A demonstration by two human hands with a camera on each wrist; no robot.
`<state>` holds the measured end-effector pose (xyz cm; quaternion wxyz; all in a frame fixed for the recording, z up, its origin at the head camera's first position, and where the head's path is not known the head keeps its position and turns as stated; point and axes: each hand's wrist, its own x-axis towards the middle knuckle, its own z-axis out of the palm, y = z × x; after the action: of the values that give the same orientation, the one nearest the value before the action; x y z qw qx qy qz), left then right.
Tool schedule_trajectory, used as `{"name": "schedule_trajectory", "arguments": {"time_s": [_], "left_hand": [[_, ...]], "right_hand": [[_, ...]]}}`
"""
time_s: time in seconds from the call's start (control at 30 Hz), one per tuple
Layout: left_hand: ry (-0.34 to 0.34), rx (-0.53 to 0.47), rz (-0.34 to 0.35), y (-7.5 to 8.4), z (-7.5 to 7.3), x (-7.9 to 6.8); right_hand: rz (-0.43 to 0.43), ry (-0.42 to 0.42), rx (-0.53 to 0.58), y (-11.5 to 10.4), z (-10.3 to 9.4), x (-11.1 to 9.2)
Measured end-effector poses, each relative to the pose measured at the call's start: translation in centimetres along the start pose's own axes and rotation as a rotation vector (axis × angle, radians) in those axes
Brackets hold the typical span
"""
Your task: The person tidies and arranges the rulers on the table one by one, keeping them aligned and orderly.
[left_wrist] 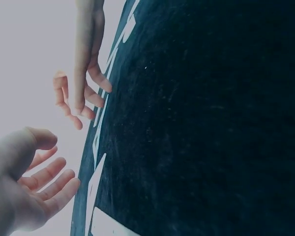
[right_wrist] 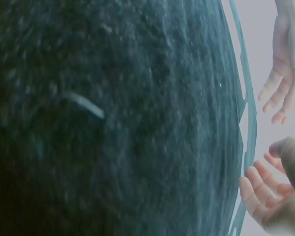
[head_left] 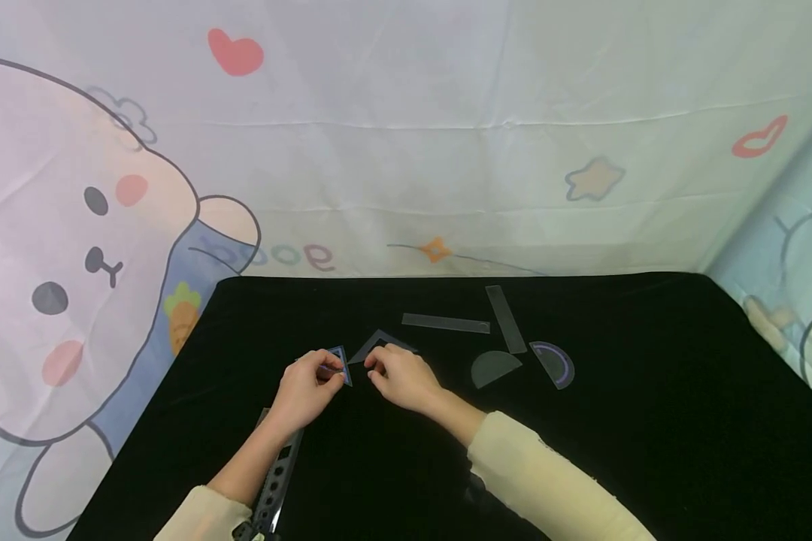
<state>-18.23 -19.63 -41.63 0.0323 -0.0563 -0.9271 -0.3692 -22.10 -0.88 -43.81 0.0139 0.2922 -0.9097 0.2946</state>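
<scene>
My left hand (head_left: 307,383) hovers with loosely bent fingers over a small set square with blue markings (head_left: 347,373), which it partly hides. In the left wrist view nothing lies between the thumb and fingers of that hand. Just to the right, my right hand (head_left: 402,376) is held in the air with relaxed, slightly bent fingers. It covers part of a clear triangular set square (head_left: 374,342) lying behind it. The right wrist view shows the right hand's fingers apart from one another and holding nothing.
Two clear straight rulers (head_left: 446,324) (head_left: 506,319) lie at the back. To the right are a clear protractor (head_left: 496,368) and a purple-marked protractor (head_left: 553,364). A long ruler with holes (head_left: 277,477) lies beneath the left forearm. Black cloth (head_left: 649,421) covers the table before a printed curtain.
</scene>
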Motion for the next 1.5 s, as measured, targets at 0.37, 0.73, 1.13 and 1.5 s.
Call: {"name": "schedule_trajectory", "arguments": {"time_s": [0.37, 0.73, 1.13, 1.5], "left_hand": [[0.018, 0.013, -0.028, -0.2, 0.7, 2.8], [0.031, 0.006, -0.047, 0.0, 1.5, 5.0], [0.033, -0.006, -0.109, 0.3, 2.6, 7.0], [0.017, 0.005, -0.113, 0.9, 3.6, 8.4]], "right_hand": [[0.022, 0.028, -0.113, 2.2, -1.2, 0.2], [0.049, 0.086, -0.238, 5.0, -2.8, -0.3], [0.152, 0.121, -0.345, 8.7, -5.5, -1.1], [0.214, 0.129, -0.323, 10.8, -7.6, -1.5]]}}
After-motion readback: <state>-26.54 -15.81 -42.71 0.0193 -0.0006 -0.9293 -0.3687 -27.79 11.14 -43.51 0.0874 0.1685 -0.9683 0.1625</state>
